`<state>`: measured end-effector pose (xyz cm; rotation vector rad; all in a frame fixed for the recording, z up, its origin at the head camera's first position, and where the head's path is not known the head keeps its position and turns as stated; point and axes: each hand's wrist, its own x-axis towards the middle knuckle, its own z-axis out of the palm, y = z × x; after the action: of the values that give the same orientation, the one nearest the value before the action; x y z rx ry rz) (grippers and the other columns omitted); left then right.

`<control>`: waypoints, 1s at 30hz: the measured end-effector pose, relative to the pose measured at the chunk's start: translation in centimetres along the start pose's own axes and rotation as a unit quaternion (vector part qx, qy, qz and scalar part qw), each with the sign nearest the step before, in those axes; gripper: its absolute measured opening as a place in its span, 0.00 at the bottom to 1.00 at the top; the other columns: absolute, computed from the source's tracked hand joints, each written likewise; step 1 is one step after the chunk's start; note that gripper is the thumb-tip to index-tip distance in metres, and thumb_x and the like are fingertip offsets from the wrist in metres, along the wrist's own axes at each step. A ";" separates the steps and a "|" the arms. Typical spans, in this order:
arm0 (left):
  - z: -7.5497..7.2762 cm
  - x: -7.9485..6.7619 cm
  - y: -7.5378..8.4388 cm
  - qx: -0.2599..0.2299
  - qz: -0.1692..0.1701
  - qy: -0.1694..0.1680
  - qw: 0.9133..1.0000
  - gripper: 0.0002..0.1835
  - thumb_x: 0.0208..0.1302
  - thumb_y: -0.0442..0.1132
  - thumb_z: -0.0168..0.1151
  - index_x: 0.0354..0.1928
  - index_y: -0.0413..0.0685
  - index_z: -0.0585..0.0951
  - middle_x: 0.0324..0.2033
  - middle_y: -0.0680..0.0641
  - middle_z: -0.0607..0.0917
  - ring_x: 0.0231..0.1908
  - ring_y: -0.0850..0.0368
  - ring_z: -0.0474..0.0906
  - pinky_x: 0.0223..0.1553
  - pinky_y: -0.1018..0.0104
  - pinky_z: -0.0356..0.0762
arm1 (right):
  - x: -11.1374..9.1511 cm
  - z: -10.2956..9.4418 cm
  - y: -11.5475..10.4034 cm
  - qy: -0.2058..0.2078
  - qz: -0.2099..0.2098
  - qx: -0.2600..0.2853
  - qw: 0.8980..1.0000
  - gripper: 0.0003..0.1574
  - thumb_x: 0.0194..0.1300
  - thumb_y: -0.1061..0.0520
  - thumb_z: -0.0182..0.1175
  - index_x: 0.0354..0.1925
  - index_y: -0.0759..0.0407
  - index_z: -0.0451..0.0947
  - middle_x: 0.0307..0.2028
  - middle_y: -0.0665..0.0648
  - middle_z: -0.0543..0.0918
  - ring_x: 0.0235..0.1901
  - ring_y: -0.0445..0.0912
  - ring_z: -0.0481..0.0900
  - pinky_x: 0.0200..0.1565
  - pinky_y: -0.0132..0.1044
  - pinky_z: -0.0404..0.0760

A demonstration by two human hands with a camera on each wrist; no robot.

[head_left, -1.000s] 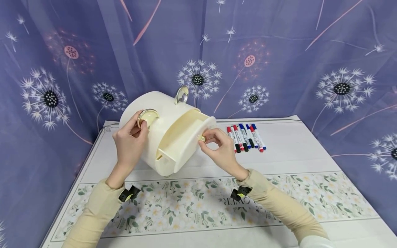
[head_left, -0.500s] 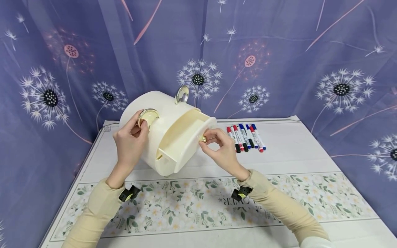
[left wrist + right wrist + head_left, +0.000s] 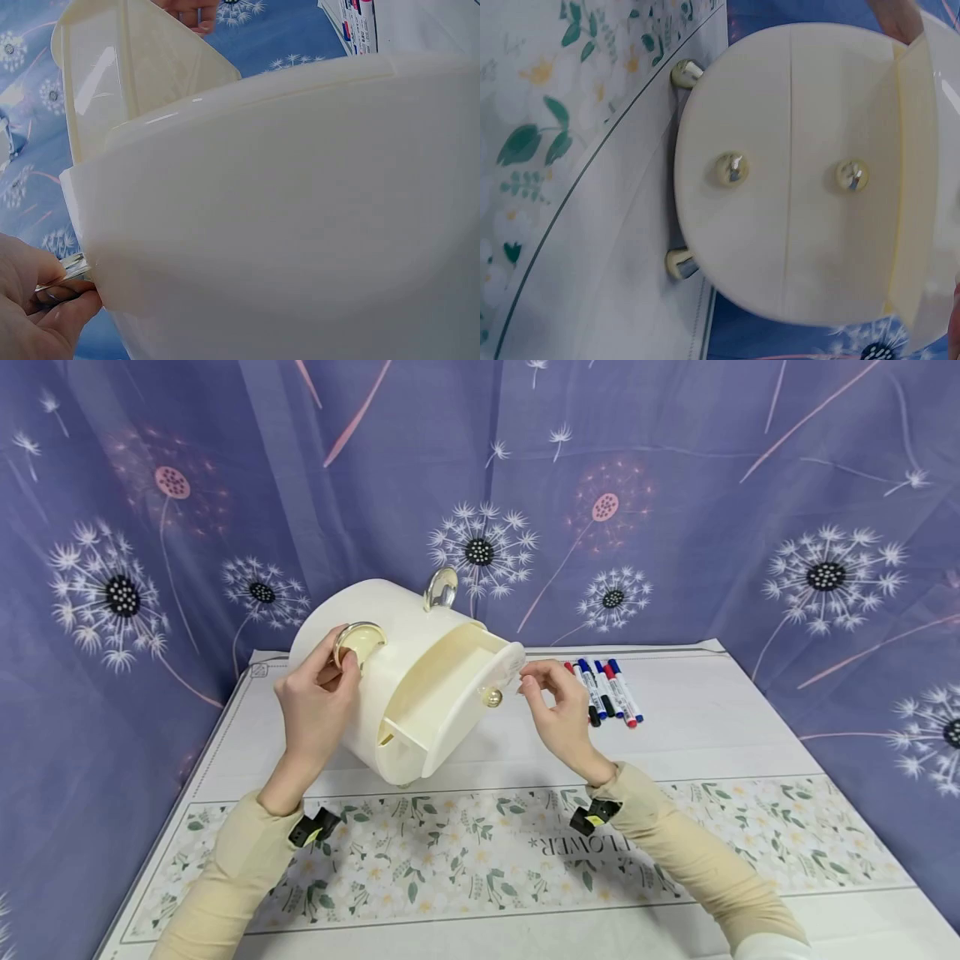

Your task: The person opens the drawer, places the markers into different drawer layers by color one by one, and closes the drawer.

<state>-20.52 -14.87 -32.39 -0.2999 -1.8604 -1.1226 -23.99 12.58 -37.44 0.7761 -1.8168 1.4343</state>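
On the head view, a white rounded cabinet (image 3: 337, 610) stands left on the tabletop (image 3: 712, 718), its upper drawer (image 3: 453, 693) open. The left hand (image 3: 315, 702) has its grip pinched on a gold-rimmed ear (image 3: 369, 639); the right hand (image 3: 561, 714), grip slack, is just right of the gold knob (image 3: 492, 697). The left wrist view shows that pinch up close. On the right wrist view, two lower knobs (image 3: 732, 169) show.

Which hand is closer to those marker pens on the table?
Right. The right hand is just left of the marker pens, partly hiding them in the head view; the left hand is farther away, pinching a gold-rimmed ear on the white drawer box.
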 end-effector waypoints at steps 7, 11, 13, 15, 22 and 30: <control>0.1 0.0 -0.1 0.004 0.007 0.001 1.000 0.18 0.57 0.29 0.55 0.50 0.42 0.80 0.36 0.37 0.85 0.28 0.45 0.84 0.32 0.86 0.74 | 0.4 -0.6 0.1 0.021 0.005 -0.055 0.998 0.06 0.57 0.74 0.52 0.32 0.73 0.75 0.24 0.64 0.79 0.23 0.47 0.76 0.32 0.27 0.74; 0.0 0.0 -0.2 0.008 0.012 0.001 1.000 0.18 0.57 0.29 0.55 0.50 0.42 0.80 0.36 0.36 0.85 0.28 0.45 0.84 0.32 0.85 0.74 | 0.1 -1.1 2.8 0.025 -0.007 -0.077 0.997 0.06 0.59 0.69 0.53 0.33 0.67 0.77 0.24 0.60 0.81 0.24 0.40 0.76 0.32 0.28 0.74; 0.0 0.0 -0.1 0.010 0.014 0.002 1.000 0.18 0.57 0.29 0.55 0.50 0.42 0.80 0.36 0.37 0.85 0.28 0.46 0.84 0.32 0.85 0.74 | 0.2 -1.3 3.2 0.027 -0.002 -0.090 0.996 0.06 0.60 0.67 0.53 0.34 0.64 0.77 0.24 0.58 0.81 0.24 0.40 0.76 0.32 0.28 0.74; 0.0 0.0 -0.1 0.010 0.016 0.002 1.000 0.17 0.57 0.29 0.55 0.50 0.41 0.80 0.36 0.37 0.85 0.28 0.47 0.84 0.32 0.84 0.75 | 0.2 -1.5 3.8 0.031 0.011 -0.105 0.994 0.07 0.61 0.65 0.52 0.34 0.64 0.77 0.25 0.58 0.81 0.25 0.38 0.75 0.32 0.27 0.74; 0.1 0.0 -0.1 0.007 0.013 0.006 1.000 0.17 0.57 0.29 0.55 0.50 0.40 0.80 0.34 0.36 0.85 0.27 0.45 0.84 0.32 0.85 0.74 | 0.4 -2.1 6.3 0.050 0.124 -0.111 0.985 0.08 0.62 0.65 0.52 0.36 0.66 0.77 0.29 0.63 0.81 0.27 0.35 0.74 0.33 0.24 0.72; 0.1 0.0 0.0 0.007 0.012 0.007 1.000 0.18 0.57 0.29 0.55 0.50 0.42 0.80 0.34 0.36 0.85 0.27 0.49 0.84 0.31 0.84 0.75 | 0.3 -3.1 8.0 0.045 0.174 -0.148 0.973 0.09 0.64 0.60 0.50 0.37 0.61 0.77 0.31 0.60 0.82 0.27 0.34 0.74 0.33 0.25 0.72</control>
<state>-20.58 -14.76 -32.45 -0.3044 -1.8463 -1.0915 -30.05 17.32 -41.25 0.2467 -2.1042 1.3359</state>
